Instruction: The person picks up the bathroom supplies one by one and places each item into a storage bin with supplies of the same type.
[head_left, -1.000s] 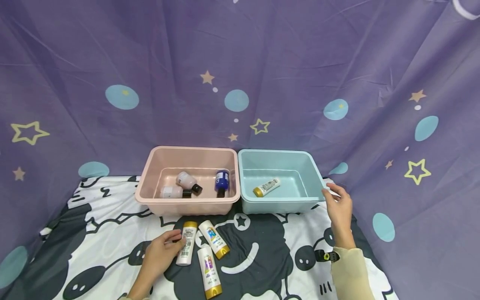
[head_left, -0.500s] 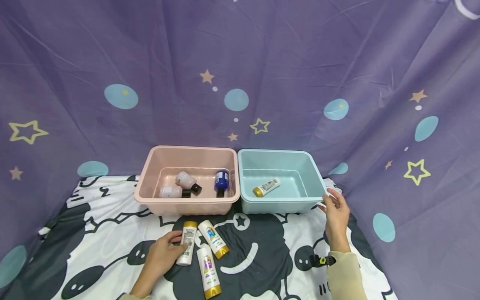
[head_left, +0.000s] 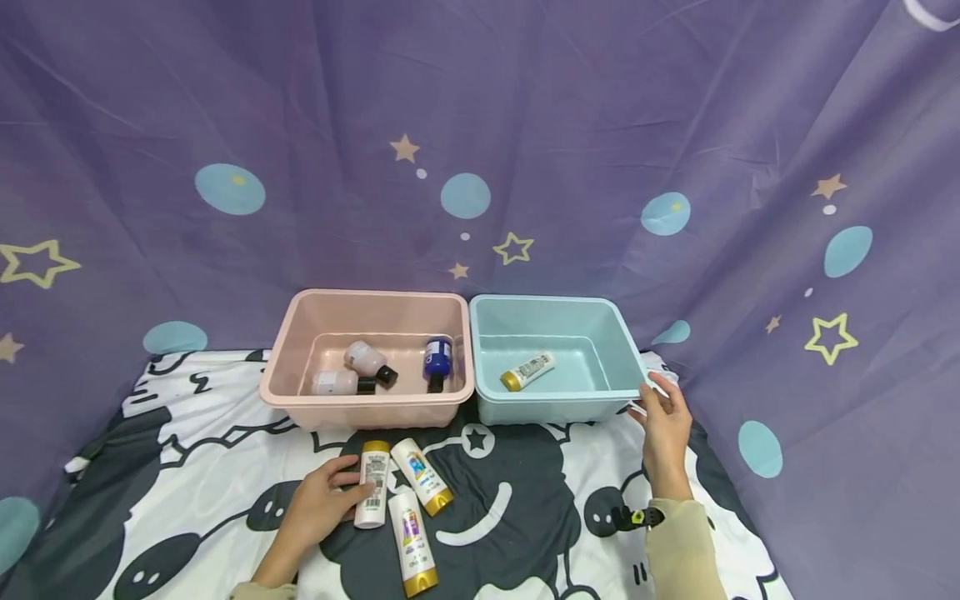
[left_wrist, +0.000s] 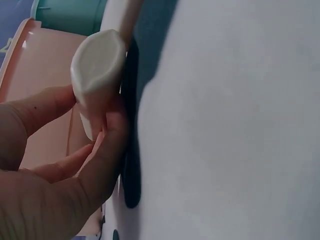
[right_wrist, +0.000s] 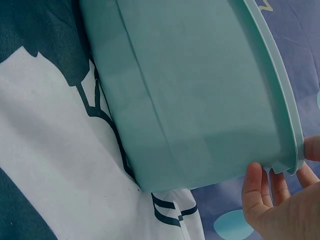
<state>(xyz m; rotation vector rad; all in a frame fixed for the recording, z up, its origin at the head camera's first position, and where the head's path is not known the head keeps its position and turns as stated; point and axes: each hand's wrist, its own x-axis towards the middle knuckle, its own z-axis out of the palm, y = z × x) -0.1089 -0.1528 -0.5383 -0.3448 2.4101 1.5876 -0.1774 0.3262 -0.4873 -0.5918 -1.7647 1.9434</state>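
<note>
My left hand holds a white bottle with a gold cap lying on the cloth, thumb on one side and fingers on the other. In the left wrist view the flat white base of this bottle faces the camera. Two similar bottles lie just to its right, one white bottle farther back and another white bottle nearer. At the front right corner of the light blue bin, my right hand grips the rim, thumb above and fingers beneath. One small gold-capped bottle lies inside this bin.
A pink bin stands against the blue bin's left side. Inside it are two pale bottles with black caps, one a pale bottle near the middle, and a blue bottle. A purple curtain hangs behind; a sheep-print cloth lies underneath.
My right hand has settled lower on the blue bin's corner. My left thumb has come slightly farther over the bottle. The head view has shifted a little.
</note>
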